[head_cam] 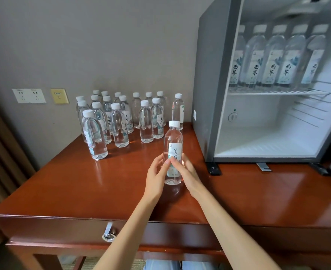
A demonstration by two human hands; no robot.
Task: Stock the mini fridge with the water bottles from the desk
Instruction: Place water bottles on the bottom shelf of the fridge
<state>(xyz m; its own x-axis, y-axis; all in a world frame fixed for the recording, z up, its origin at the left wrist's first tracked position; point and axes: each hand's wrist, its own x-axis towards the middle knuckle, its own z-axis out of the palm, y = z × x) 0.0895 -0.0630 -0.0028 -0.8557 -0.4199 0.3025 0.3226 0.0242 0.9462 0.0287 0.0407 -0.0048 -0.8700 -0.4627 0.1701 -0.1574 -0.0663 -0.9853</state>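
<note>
A clear water bottle (173, 139) with a white cap and pale label stands upright at the middle of the brown desk (82, 188). My left hand (156, 176) and my right hand (186, 172) both hold it low on the label, fingers curled round it from either side. Behind it, several more bottles (119, 121) stand grouped near the wall. The mini fridge (207, 78) sits on the desk at the right with its inside open to view. A row of several bottles (273, 55) stands on its upper wire shelf; the lower compartment (265, 141) holds nothing.
The fridge's grey side wall rises just right of the held bottle. Its black feet (214, 169) rest on the desk. Wall sockets (29, 95) sit at the left. A drawer handle (108, 233) hangs below the desk's front edge.
</note>
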